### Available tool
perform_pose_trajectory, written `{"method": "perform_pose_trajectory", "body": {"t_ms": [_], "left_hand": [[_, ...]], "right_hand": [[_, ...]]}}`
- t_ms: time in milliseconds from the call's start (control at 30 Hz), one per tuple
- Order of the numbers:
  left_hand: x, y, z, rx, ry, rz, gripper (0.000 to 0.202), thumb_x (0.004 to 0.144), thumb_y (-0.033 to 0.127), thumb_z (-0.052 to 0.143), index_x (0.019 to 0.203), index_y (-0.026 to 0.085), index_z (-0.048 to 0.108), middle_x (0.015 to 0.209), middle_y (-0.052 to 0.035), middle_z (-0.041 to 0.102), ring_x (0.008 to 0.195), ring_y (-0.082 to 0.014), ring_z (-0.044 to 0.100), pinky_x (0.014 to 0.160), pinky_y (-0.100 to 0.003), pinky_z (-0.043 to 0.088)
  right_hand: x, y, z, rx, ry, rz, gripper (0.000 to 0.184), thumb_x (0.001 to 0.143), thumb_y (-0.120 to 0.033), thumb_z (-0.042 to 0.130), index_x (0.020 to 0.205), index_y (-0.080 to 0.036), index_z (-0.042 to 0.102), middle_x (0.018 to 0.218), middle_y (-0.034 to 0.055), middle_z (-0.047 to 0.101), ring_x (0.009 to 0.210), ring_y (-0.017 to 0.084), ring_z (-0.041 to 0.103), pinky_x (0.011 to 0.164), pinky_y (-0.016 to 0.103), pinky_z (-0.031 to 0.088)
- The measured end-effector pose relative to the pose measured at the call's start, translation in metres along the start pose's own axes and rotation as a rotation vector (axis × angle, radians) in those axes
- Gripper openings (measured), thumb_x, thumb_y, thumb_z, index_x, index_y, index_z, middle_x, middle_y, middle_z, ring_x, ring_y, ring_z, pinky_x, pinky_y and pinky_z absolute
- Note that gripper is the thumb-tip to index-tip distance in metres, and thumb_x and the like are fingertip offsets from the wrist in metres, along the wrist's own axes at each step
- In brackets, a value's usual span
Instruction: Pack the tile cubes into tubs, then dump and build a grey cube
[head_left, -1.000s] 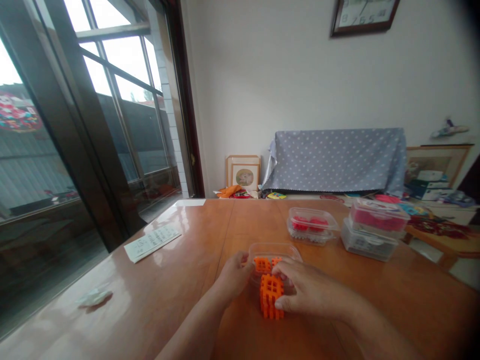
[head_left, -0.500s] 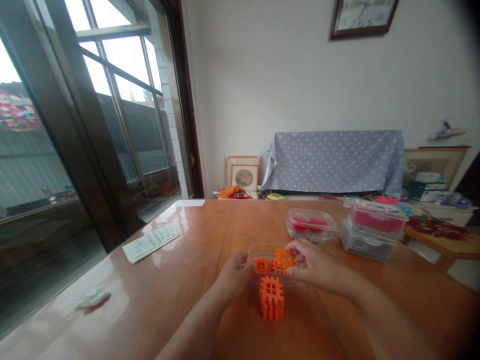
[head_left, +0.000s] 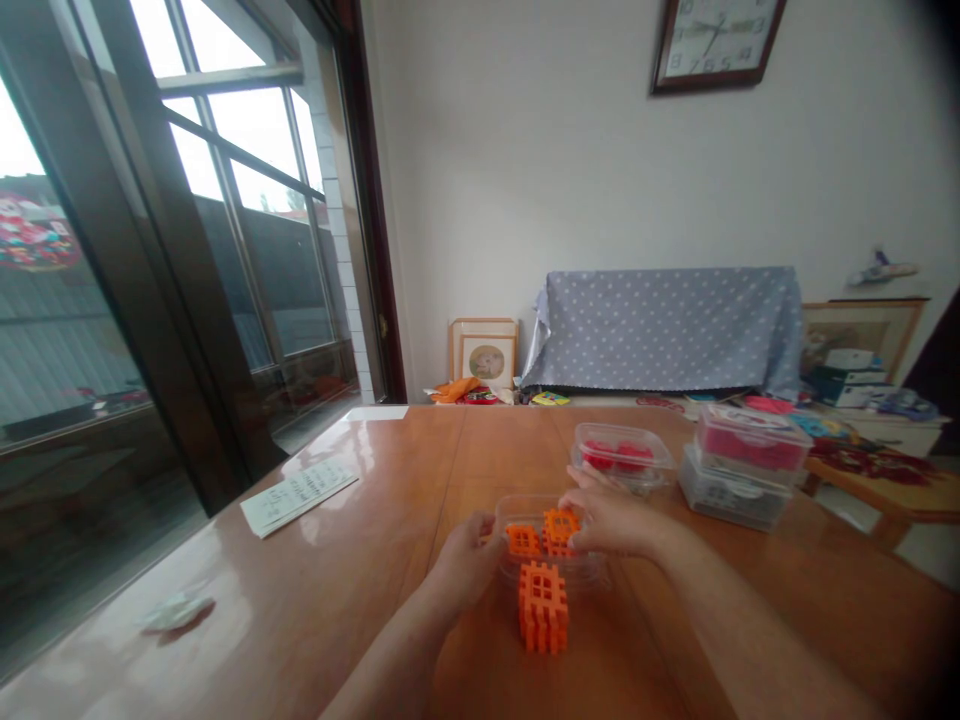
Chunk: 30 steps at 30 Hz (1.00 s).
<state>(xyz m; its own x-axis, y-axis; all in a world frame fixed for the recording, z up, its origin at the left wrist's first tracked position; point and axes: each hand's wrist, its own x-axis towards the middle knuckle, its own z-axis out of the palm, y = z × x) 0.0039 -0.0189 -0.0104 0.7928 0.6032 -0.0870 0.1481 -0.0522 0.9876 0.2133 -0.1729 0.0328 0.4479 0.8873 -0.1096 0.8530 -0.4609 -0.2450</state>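
A clear plastic container stands on the table with orange window-patterned building blocks inside. My left hand is closed on its left rim. With the fingers of my right hand I hold an orange building block low at the container's right side. Another orange block lies in the left half of the container. Just in front, toward me, a stack of orange blocks with notched edges stands upright on the table.
Behind my right hand is a clear container with red pieces. Two stacked clear boxes stand to the right. Written paper sheets and a crumpled pale item lie on the left of the wooden table.
My right hand has lowered the orange block into the right side of the container, and its fingers have shifted on it. My left hand stays at the rim. The view tilts slightly upward.
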Motion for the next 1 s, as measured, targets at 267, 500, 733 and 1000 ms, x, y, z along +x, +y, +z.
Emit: {"method": "perform_pose_trajectory", "body": {"t_ms": [267,500,733,1000], "left_hand": [[0.003,-0.004,-0.001,0.048,-0.027,0.014,0.036,0.081,0.033,0.068,0.111,0.013,0.065,0.117,-0.0143,0.073,0.105,-0.0275,0.070,0.085,-0.031,0.054],[0.003,-0.006,0.000,0.016,-0.042,0.032,0.035,0.083,0.030,0.065,0.114,0.012,0.063,0.117,-0.0154,0.073,0.102,-0.0279,0.072,0.083,-0.034,0.055],[0.005,-0.009,0.000,-0.011,-0.060,0.033,0.036,0.084,0.031,0.065,0.115,0.013,0.063,0.118,-0.0155,0.073,0.101,-0.0276,0.073,0.082,-0.033,0.056],[0.005,-0.010,-0.001,0.036,-0.044,0.031,0.036,0.084,0.031,0.066,0.116,0.014,0.064,0.117,-0.0138,0.074,0.100,-0.0251,0.072,0.083,-0.030,0.055]], "right_hand": [[0.009,-0.005,-0.001,-0.053,-0.055,0.060,0.057,0.061,-0.042,0.081,0.117,-0.030,0.074,0.171,0.0102,0.020,0.157,0.042,0.006,0.120,0.062,0.013],[0.013,0.003,0.009,-0.045,-0.060,0.051,0.067,0.061,-0.048,0.083,0.124,-0.031,0.072,0.170,0.0122,0.023,0.157,0.042,0.006,0.120,0.062,0.013],[0.000,0.011,0.011,0.061,0.136,0.020,0.048,0.076,-0.038,0.073,0.121,-0.023,0.072,0.162,0.0157,0.038,0.154,0.041,0.022,0.119,0.056,0.024],[-0.055,-0.038,-0.009,0.361,0.140,-0.243,0.032,0.085,-0.044,0.069,0.109,-0.023,0.072,0.103,0.0053,0.070,0.091,0.023,0.065,0.079,0.032,0.048]]}}
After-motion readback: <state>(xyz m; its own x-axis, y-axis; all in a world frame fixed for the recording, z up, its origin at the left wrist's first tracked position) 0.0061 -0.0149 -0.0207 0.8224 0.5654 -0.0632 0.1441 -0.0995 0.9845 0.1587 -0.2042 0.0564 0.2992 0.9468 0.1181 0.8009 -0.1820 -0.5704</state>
